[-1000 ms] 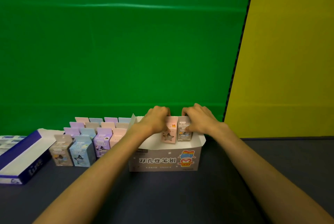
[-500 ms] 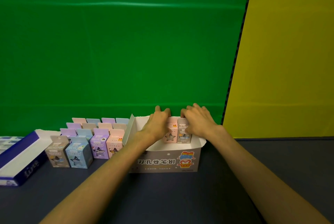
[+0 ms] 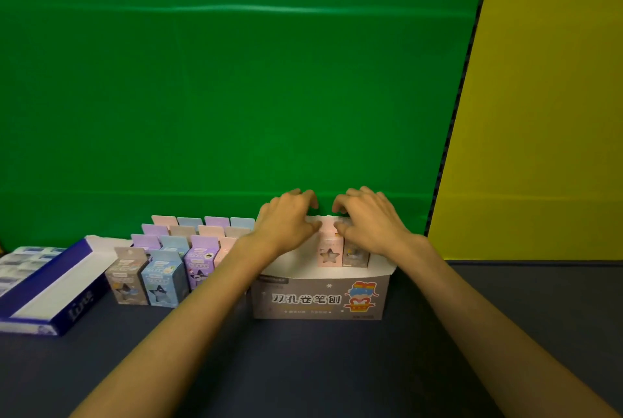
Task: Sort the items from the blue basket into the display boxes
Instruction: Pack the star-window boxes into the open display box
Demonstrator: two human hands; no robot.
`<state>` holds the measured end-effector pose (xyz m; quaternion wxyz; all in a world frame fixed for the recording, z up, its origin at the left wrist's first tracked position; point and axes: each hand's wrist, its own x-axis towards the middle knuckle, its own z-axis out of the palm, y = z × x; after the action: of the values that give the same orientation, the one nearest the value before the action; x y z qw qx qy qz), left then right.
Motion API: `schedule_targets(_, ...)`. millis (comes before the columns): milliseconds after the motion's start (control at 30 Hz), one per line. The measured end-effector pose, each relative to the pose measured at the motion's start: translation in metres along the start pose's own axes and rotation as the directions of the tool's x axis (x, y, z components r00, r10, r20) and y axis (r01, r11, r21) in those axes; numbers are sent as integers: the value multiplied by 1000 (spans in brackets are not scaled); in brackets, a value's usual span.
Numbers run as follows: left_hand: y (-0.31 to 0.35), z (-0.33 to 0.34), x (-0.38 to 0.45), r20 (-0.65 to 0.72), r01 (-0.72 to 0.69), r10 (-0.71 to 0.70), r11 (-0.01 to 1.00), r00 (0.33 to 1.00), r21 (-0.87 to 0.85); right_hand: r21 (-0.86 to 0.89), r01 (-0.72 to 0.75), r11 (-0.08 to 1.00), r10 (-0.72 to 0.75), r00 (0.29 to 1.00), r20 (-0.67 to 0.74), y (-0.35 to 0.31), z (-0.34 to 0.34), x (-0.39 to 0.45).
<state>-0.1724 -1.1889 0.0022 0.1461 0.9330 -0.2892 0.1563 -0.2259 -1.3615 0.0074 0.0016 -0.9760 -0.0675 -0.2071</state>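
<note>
Two small upright cardboard packets, a pink one with a star window (image 3: pixel 328 251) and a grey one (image 3: pixel 354 254), stand touching at the back of a grey open-fronted cardboard display box (image 3: pixel 320 299) on the dark tabletop (image 3: pixel 337 367). The left hand (image 3: pixel 286 220) and right hand (image 3: pixel 369 220) rest on their tops, fingers curled over them. They look light and crushable, best pinched by the side walls.

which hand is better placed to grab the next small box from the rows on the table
Left, probably. The left hand is on the side of the grey cardboard display box nearest the rows of small pastel boxes; the right hand would have to cross over.
</note>
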Motion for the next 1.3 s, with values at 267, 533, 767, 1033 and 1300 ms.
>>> schedule_targets(267, -88, -67, -54, -24, 137, -136, 989, 990, 56, 165, 104, 981, -100, 994, -33, -77, -8, 17)
schedule_targets(533, -138, -53, -91, 213, 50, -141, 922, 967, 384, 165, 156, 974, -166, 985, 46, -141, -3, 31)
schedule_targets(767, -146, -41, -95, 152, -24, -45, 906, 987, 422, -55, 187, 981, -171, 961, 219, -172, 10, 38)
schedule_targets(1033, -153, -60, -100, 141, -44, 2, 955, 990, 292, -152, 178, 972, -120, 936, 331, -188, 13, 43)
schedule_targets(1300, -151, -106, -100, -14, 19, -19, 999, 1000, -45, 85, 126, 988, -142, 966, 214, -183, 1, 49)
